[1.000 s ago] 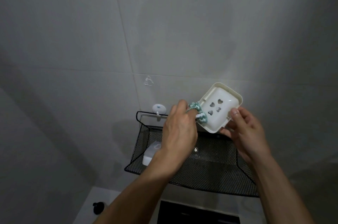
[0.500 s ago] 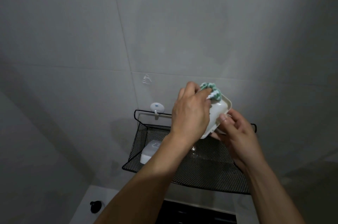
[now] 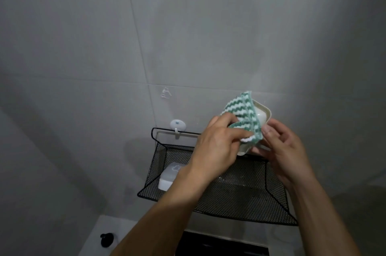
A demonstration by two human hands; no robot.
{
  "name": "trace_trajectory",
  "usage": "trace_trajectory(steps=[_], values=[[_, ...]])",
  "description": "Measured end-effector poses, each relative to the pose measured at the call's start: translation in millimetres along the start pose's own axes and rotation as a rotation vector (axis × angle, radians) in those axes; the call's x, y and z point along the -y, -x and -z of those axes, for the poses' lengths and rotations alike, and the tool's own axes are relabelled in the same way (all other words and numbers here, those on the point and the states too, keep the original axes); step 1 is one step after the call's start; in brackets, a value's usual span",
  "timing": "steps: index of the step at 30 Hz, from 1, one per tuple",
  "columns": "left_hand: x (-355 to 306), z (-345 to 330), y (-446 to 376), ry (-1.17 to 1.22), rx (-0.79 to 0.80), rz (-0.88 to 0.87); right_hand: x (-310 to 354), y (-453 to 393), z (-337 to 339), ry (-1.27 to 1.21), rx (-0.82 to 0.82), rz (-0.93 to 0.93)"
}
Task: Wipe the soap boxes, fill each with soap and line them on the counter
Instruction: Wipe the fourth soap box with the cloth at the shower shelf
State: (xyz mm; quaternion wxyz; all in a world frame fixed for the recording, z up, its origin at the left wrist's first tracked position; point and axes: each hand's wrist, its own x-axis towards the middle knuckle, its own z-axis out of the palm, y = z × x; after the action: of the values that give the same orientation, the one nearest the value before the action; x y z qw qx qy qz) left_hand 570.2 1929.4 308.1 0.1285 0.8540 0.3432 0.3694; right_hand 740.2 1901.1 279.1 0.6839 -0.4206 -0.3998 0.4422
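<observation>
Head view, single frame. Left hand (image 3: 217,147) grips a green-and-white striped cloth (image 3: 242,118); its fingers (image 3: 226,121) are curled round the lower bunched part of the cloth, and the rest fans out above and to the right of the fingertips. The cloth lies against the open face of a cream soap box (image 3: 262,117), covering most of it.

Right hand (image 3: 284,151) holds the soap box from the right and from below, thumb laid on the near rim, the other fingers curled behind the box. The box is tilted, its hollow side turned toward the left hand. Only the upper right corner and a strip of the lower edge show past the cloth. Box held in the air, just above the back rail of a black mesh shelf (image 3: 240,195) fixed to the grey tiled wall (image 3: 146,26).

On the shelf, below and left of the left-hand fingers: a second, white soap box (image 3: 169,176), partly hidden by the left forearm.

White wall hook (image 3: 177,126) left of the left hand, well apart from the fingers. Pale worktop (image 3: 100,228) at bottom, with a small black knob-like object (image 3: 107,239) on it; kind not discernible.
</observation>
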Motion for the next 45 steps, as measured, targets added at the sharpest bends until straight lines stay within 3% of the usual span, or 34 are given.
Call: trace_trajectory(steps=[7,12,23,32,38,40,42,45], values=[[-6.1,5.0,-6.6,-0.118,-0.062,0.043,-7.9,-0.8,-5.5,0.061,0.032,-0.019],[-6.7,9.9,-13.8,-0.224,0.013,0.061,-6.8,-1.8,-7.4,0.038,0.038,0.044],[-0.1,-1.8,-3.0,-0.155,-0.073,0.170,-11.2,-2.0,-5.2,0.015,-0.062,0.066],[15.4,-8.0,14.5,-0.097,0.044,0.153,-13.3,-6.7,-2.8,0.136,-0.031,0.127],[24.5,-14.3,20.9,0.094,0.188,0.178,-16.5,-8.0,-6.1,0.201,-0.007,0.150],[30.6,-11.0,21.2,0.256,0.227,0.236,-19.8,-7.9,-3.2,0.198,-0.008,0.137],[40.3,-3.0,23.5,0.411,0.210,0.287,-22.6,-8.8,0.8,0.194,-0.020,0.118],[61.4,13.5,30.8,0.440,0.136,0.331,-21.0,-9.0,5.5,0.200,-0.035,0.111]])
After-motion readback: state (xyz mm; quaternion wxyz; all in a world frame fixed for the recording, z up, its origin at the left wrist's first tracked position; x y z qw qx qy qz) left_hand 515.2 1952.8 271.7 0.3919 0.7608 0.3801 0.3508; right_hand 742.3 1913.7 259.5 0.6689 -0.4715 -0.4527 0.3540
